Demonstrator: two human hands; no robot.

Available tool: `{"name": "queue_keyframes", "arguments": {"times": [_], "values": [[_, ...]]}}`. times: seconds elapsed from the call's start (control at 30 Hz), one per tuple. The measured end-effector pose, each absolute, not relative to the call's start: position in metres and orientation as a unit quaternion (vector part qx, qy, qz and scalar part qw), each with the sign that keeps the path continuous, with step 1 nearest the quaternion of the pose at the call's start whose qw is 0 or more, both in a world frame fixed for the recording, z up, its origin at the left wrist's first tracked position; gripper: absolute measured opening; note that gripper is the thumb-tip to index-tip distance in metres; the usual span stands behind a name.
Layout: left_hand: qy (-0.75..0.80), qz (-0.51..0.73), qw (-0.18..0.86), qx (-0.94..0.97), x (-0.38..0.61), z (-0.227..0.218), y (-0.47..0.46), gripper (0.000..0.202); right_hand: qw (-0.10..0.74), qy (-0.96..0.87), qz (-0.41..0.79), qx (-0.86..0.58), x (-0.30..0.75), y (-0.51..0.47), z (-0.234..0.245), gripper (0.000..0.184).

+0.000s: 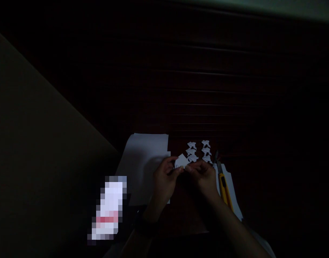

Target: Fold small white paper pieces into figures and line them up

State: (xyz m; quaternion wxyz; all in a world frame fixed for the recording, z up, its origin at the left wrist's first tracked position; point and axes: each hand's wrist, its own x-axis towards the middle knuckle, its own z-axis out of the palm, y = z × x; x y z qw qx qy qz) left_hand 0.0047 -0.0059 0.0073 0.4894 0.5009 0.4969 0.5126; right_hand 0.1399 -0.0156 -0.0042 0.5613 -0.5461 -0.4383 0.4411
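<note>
Between my two hands is a small folded piece of white paper (182, 162), with a pointed top edge. My left hand (165, 175) pinches its left side between thumb and fingers. At its lower right edge, my right hand (203, 175) grips it with thumb and fingertips. Just beyond my hands stand several small folded white paper figures in two columns, a left column (191, 152) and a right column (206, 151). The dim light hides the finer folds.
White paper sheets (143, 150) lie left of my hands. To the right, a yellow utility knife (225, 190) rests on more white paper (234, 190), its blade end pointing away. A bright pixelated screen (109, 204) is at lower left. A pale wall (46, 143) rises on the left.
</note>
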Motion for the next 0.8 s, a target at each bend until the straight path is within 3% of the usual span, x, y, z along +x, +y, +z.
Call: {"name": "queue_keyframes", "arguments": {"times": [0.8], "values": [[0.48, 0.505, 0.514, 0.5, 0.004, 0.011, -0.006, 0.029, 0.546, -0.464, 0.466, -0.52, 0.151, -0.011, 0.0, 0.02]]}}
